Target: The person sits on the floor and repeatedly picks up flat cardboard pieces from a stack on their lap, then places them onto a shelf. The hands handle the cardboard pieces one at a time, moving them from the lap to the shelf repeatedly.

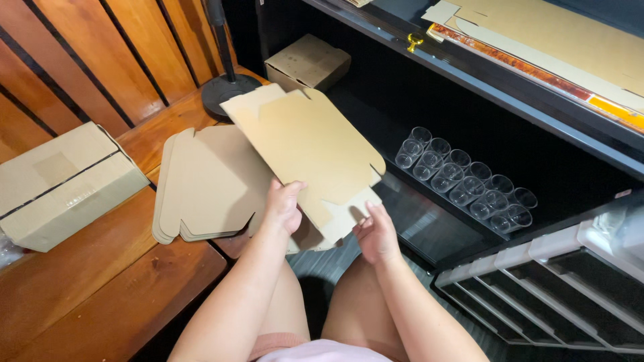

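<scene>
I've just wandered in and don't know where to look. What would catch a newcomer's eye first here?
Most likely the flat cardboard box blank at centre, held up by the left hand and right hand. Just left of it, a stack of similar blanks lies on the wooden bench. To the right, rows of clear plastic cups lie on a dark shelf.

1. A flat, unfolded tan cardboard box blank (310,147) with notched flaps is held up, tilted, long axis running 11 to 5 o'clock.
2. A stack of matching flat cardboard blanks (204,184) lies at its 9 o'clock.
</scene>
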